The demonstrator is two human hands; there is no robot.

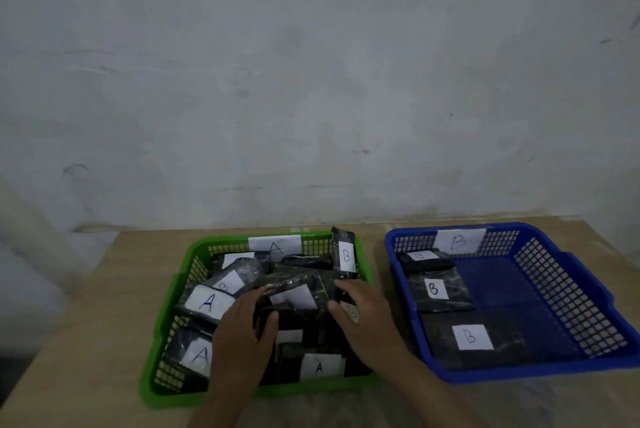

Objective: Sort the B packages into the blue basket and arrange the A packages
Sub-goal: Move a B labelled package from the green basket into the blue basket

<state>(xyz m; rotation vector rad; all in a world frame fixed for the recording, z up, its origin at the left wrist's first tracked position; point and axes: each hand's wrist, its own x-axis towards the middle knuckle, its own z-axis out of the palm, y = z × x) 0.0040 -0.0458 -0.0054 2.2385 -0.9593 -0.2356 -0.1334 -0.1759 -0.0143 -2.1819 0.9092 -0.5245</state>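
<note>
Desk (86, 317): a pale wood-grain top stood against a scuffed grey wall and carried two plastic baskets side by side.
Green basket (162, 292): it sat left of centre, with a white paper tag marked A (275, 247) on its far wall, and was crowded with dark wrapped packages.
A packages: one lay at the left (207, 303), one at the near-left corner (194, 351) and one at the near edge (320, 366), each with a white label.
B packages in green basket: one stood upright against the far-right corner (344, 253); another lay tilted at the far left (230, 280).
Blue basket (585, 289): it sat to the right, near the green one but apart, tagged B (459, 241) on its far wall.
B packages in blue basket: three lay in a row along its left side, far (424, 259), middle (438, 291) and near (472, 337); its right half was bare mesh.
Left hand (242, 334): it reached into the green basket, fingers curled around the left edge of a dark package in the middle (298, 315); its grip was closed on that package.
Right hand (367, 313): it lay on the right side of the same pile, fingers spread and touching the packages; whether its grip held anything, I could not tell.
</note>
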